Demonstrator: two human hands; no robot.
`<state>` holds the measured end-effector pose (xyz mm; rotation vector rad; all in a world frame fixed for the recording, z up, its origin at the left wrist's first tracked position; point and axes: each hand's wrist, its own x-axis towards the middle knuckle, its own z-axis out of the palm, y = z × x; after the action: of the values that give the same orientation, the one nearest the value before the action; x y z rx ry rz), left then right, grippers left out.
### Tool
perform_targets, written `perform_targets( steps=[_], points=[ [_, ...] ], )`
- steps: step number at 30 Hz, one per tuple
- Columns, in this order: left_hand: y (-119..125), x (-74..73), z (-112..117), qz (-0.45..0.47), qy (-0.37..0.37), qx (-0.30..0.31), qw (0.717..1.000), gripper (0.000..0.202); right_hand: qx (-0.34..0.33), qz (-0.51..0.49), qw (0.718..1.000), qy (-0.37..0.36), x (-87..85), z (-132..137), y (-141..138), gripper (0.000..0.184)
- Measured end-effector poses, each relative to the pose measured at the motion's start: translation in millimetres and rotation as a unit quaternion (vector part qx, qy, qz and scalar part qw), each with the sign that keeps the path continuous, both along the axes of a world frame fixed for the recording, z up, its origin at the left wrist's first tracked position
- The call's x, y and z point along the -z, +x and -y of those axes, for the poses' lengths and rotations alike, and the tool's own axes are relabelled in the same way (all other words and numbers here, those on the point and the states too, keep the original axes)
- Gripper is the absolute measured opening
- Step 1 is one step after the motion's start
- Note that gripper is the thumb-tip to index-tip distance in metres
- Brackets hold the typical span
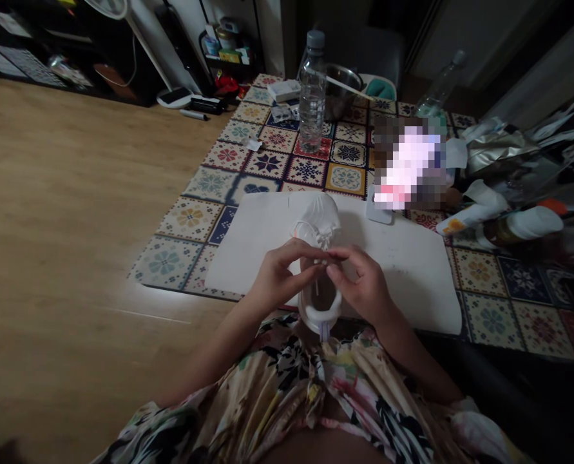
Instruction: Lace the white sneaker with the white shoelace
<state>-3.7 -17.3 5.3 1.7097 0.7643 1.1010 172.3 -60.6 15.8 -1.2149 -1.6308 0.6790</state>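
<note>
A white shoe [321,211] lies on a large white sheet [252,235], its toe pointing away from me and its heel close to my body. White shoelaces [323,238] cross its upper, and one loop hangs out to the left. Over the shoe's opening, my left hand [284,274] is closed in a pinch at the top of the lacing. Facing it from the other side, my right hand [363,283] also pinches there, the fingertips of both hands nearly meeting. The fingers partly hide the piece of lace between them.
The table has a patterned tile-look cover [190,216]. Beyond the sheet stands a clear water bottle [312,96] beside a metal pot [339,96]. A propped phone with a blurred screen [407,167] is behind the sheet. Bottles, including a white-capped one [521,227], crowd the right side.
</note>
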Motion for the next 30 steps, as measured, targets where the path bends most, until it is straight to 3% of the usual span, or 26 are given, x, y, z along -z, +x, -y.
perform_targets(
  steps=[3, 6, 12, 16, 20, 23, 27, 30],
  points=[
    [-0.2, 1.3, -1.8, -0.004, -0.002, -0.002, 1.000, 0.015, 0.008, 0.047, 0.998, 0.036, -2.0, 0.3, 2.5, 0.013],
    [0.3, 1.4, -3.4, -0.003, 0.001, -0.008, 1.000, 0.013, 0.018, 0.029, 0.999, 0.025, 0.8, -1.9, 2.9, 0.008],
    [1.5, 0.7, -5.0, -0.002, -0.025, -0.009, 1.000, 0.022, -0.059, -0.037, 0.997, -0.032, 6.4, -6.1, 3.0, 0.005],
    [2.9, 1.2, -4.3, 0.011, -0.098, -0.010, 0.995, 0.032, -0.003, 0.075, 0.994, 0.081, 4.7, -3.4, 0.4, 0.011],
    [3.8, 1.0, -3.9, 0.029, -0.174, 0.005, 0.984, 0.035, 0.030, 0.242, 0.944, 0.220, 2.4, -0.2, -1.1, 0.022],
    [3.4, 0.6, -5.0, 0.039, -0.201, 0.017, 0.979, 0.031, 0.019, 0.283, 0.921, 0.266, 0.8, -0.2, 0.0, 0.022],
    [2.1, 2.7, -10.7, 0.047, -0.223, 0.036, 0.973, 0.027, -0.006, 0.190, 0.953, 0.238, -1.2, -1.7, 5.8, 0.017],
    [0.7, 8.0, -18.9, 0.030, -0.193, 0.007, 0.981, 0.023, -0.038, 0.108, 0.973, 0.199, -0.5, 0.2, 14.2, 0.011]
  ],
)
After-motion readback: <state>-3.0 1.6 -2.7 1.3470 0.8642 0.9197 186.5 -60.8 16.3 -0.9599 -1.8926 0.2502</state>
